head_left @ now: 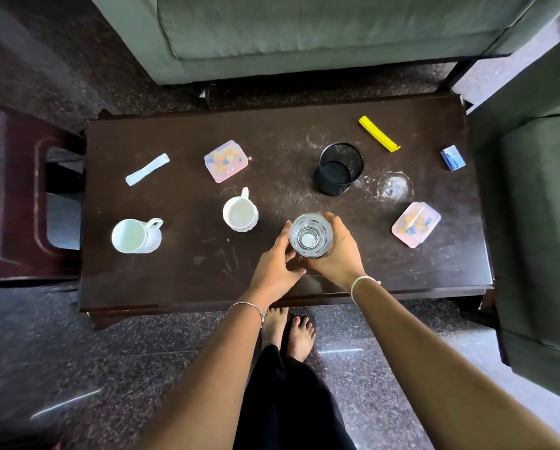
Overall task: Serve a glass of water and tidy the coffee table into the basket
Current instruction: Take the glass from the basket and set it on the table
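Glass upright at front middle of table, right of white mug, black mesh basket behind it, right hand grip clamped round its right side, left hand grip curled against its left.
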The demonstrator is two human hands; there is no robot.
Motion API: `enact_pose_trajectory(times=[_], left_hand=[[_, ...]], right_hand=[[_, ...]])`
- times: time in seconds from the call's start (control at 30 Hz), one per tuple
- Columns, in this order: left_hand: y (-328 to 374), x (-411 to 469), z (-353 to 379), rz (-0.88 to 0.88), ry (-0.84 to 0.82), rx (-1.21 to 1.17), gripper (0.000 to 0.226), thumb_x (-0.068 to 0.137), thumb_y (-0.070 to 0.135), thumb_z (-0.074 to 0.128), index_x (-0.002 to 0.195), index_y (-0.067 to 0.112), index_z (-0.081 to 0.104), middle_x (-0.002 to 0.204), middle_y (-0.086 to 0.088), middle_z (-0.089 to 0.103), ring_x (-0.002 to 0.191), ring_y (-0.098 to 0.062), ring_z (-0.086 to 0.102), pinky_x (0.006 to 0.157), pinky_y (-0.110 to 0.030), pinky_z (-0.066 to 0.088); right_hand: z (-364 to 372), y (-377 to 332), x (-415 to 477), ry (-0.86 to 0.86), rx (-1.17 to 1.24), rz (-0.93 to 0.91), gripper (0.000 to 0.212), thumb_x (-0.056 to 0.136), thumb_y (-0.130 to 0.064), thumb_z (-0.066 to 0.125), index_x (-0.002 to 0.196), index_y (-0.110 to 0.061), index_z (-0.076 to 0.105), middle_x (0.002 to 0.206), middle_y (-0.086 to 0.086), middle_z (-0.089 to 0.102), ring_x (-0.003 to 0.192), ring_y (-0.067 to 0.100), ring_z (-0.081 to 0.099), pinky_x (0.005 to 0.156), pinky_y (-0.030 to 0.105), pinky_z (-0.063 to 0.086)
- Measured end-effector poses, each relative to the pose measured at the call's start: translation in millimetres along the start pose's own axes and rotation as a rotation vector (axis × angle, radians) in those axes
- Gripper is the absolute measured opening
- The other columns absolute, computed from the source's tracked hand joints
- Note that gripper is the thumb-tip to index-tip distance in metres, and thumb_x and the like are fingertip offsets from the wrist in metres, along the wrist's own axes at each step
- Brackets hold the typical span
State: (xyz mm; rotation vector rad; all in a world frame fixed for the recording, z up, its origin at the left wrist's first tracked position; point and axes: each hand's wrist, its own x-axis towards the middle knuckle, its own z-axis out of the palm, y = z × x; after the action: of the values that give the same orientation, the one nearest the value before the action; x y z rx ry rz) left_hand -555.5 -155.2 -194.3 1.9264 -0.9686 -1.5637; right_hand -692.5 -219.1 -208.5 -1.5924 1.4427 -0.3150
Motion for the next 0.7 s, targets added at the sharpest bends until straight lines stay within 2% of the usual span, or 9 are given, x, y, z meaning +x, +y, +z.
enact_pose_trajectory(times=[0.1, 0.17, 0.23, 0.37, 0.43, 0.53, 0.6, 0.7], left_hand=[[-0.9, -0.4, 0.4, -0.001, -0.005, 0.033, 0.099, 0.08, -0.004, 0.069, 0.153, 0.033, 0.012, 0.152, 0.009, 0.038, 0.128, -0.011, 0.052, 0.102, -0.019, 0.043], [0.2, -1.8, -0.4, -0.004, -0.002, 0.062, 0.099, 0.081, -0.003, 0.067, 0.153, 0.034, 0.011, 0.15, 0.008, 0.041, 0.129, -0.012, 0.052, 0.105, -0.029, 0.045], [2.3, -3.9, -2.7, -0.007, 0.008, 0.079, 0.096, 0.082, -0.003, 0.064, 0.152, 0.036, 0.011, 0.151, 0.006, 0.041, 0.129, -0.014, 0.052, 0.104, -0.03, 0.046], [9.1, -15.3, -16.7, 0.003, 0.079, 0.082, 0.09, 0.084, -0.003, 0.061, 0.152, 0.033, 0.015, 0.153, 0.002, 0.038, 0.13, -0.017, 0.051, 0.104, -0.029, 0.045], [15.4, -25.7, -28.0, 0.008, 0.129, 0.03, 0.084, 0.085, -0.001, 0.061, 0.152, 0.03, 0.02, 0.153, 0.001, 0.038, 0.132, -0.019, 0.049, 0.106, -0.031, 0.043], [28.6, -46.5, -48.6, 0.022, 0.231, -0.066, 0.071, 0.087, 0.005, 0.062, 0.148, 0.024, 0.031, 0.15, 0.0, 0.043, 0.131, -0.02, 0.049, 0.109, -0.038, 0.041], [36.7, -65.4, -66.9, 0.032, 0.319, -0.166, 0.062, 0.088, 0.005, 0.062, 0.144, 0.02, 0.039, 0.145, -0.002, 0.048, 0.129, -0.02, 0.051, 0.107, -0.036, 0.044], [44.3, -93.9, -98.3, 0.06, 0.426, -0.289, 0.057, 0.089, 0.003, 0.061, 0.14, 0.017, 0.043, 0.14, -0.003, 0.052, 0.123, -0.016, 0.055, 0.091, -0.014, 0.046]], right_hand=[[-0.2, 0.8, 0.0, -0.007, -0.006, 0.006, 0.086, 0.055, -0.032, 0.086, 0.128, -0.03, 0.042, 0.121, -0.008, 0.061, 0.114, 0.012, 0.057, 0.087, 0.02, 0.043], [-1.5, -1.1, -0.9, -0.017, -0.028, 0.015, 0.089, 0.055, -0.035, 0.087, 0.131, -0.03, 0.04, 0.124, -0.007, 0.06, 0.117, 0.013, 0.056, 0.089, 0.022, 0.044], [-3.1, -4.0, -2.2, -0.039, -0.05, 0.023, 0.099, 0.053, -0.036, 0.089, 0.136, -0.03, 0.036, 0.13, -0.004, 0.056, 0.123, 0.015, 0.052, 0.097, 0.025, 0.043], [-11.0, -19.5, -14.0, -0.048, -0.103, 0.015, 0.121, 0.048, -0.043, 0.092, 0.147, -0.028, 0.026, 0.146, 0.002, 0.041, 0.136, 0.018, 0.037, 0.109, 0.026, 0.03], [-16.2, -32.1, -23.2, -0.027, -0.152, -0.021, 0.122, 0.05, -0.045, 0.091, 0.149, -0.023, 0.025, 0.151, 0.004, 0.035, 0.142, 0.02, 0.03, 0.115, 0.034, 0.029], [-21.3, -56.6, -37.7, -0.011, -0.213, -0.059, 0.112, 0.058, -0.04, 0.088, 0.15, -0.022, 0.026, 0.156, 0.003, 0.029, 0.146, 0.02, 0.021, 0.116, 0.035, 0.025], [-21.2, -77.6, -46.4, -0.004, -0.221, -0.105, 0.105, 0.063, -0.036, 0.086, 0.149, -0.021, 0.027, 0.156, 0.002, 0.029, 0.147, 0.02, 0.021, 0.116, 0.034, 0.025], [-15.2, -113.8, -55.9, -0.012, -0.215, -0.162, 0.099, 0.067, -0.031, 0.085, 0.149, -0.019, 0.03, 0.157, 0.003, 0.03, 0.147, 0.02, 0.023, 0.119, 0.035, 0.024]])
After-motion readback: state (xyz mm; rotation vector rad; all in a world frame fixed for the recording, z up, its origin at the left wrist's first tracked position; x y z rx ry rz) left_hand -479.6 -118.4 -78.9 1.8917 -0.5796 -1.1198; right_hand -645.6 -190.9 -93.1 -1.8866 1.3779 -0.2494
